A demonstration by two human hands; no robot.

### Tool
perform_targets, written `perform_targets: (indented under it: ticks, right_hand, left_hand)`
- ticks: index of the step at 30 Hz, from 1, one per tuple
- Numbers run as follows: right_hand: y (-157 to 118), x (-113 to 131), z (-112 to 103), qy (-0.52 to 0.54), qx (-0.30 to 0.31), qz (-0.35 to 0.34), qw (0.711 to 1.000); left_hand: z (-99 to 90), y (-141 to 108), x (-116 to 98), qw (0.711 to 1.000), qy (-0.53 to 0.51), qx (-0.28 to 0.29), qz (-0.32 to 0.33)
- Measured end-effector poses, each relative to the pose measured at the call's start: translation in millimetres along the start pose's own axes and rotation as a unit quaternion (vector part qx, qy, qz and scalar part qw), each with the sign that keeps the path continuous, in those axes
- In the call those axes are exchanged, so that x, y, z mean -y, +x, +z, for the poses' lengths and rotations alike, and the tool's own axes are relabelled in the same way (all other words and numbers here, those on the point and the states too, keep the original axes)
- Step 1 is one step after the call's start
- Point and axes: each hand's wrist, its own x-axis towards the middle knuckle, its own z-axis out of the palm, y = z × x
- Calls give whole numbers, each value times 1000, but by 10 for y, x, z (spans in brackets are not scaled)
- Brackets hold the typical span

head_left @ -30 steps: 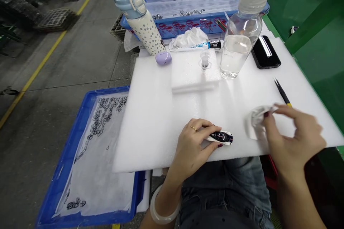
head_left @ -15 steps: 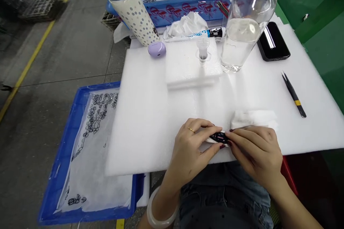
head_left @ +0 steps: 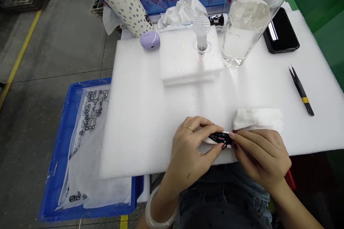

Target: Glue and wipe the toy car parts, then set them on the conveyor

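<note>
Between both hands, at the near edge of a white foam board (head_left: 134, 125), is a small glossy black piece (head_left: 220, 137) with white material along its sides; its exact kind I cannot make out. My left hand (head_left: 192, 146) pinches its left end between thumb and fingers. My right hand (head_left: 262, 154) grips the right end, fingertips close together and partly hiding it. Just beyond my right hand lies a folded white cloth (head_left: 256, 117) with grey smudges. Black tweezers (head_left: 301, 91) with a yellow band rest farther right.
A smaller foam block (head_left: 182, 57) holds an upright clear syringe (head_left: 201, 37). Behind stand a dotted bottle (head_left: 127, 3), a purple case (head_left: 149, 40), a clear water bottle (head_left: 244, 32) and a phone (head_left: 281, 32). Lower left, a blue tray (head_left: 57, 143) carries many small dark rings.
The view has shifted slightly, so the objects at the back sit higher in the picture. Both hands keep their hold on the black piece, with hardly any visible movement.
</note>
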Motion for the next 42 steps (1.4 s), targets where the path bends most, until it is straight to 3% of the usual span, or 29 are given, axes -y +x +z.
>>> perform_targets:
  ticks: [13, 19, 23, 28, 34, 38, 42]
  right_hand:
    - [-89, -26, 14, -18, 0, -53, 998]
    - [-69, 3, -8, -65, 55, -59, 995]
    - [-22, -10, -130, 5, 94, -20, 995]
    - [17, 9, -169, -5, 19, 6, 1000]
    - [33, 86, -19, -38, 2, -3, 999]
    - [26, 85, -32, -60, -10, -38, 997]
    - [30, 46, -109, -36, 58, -48, 997]
  left_hand:
    - [4, 3, -20, 1000, 1, 14, -12]
    - [-25, -19, 23, 999, 13, 30, 5]
    - [-50, -46, 86, 998, 10, 47, 45]
    - [-40, -46, 98, 997, 23, 36, 57]
    - [-40, -47, 64, 998, 32, 50, 37]
    - [-28, -52, 61, 998, 30, 46, 38]
    - [-49, -70, 68, 998, 8, 47, 36]
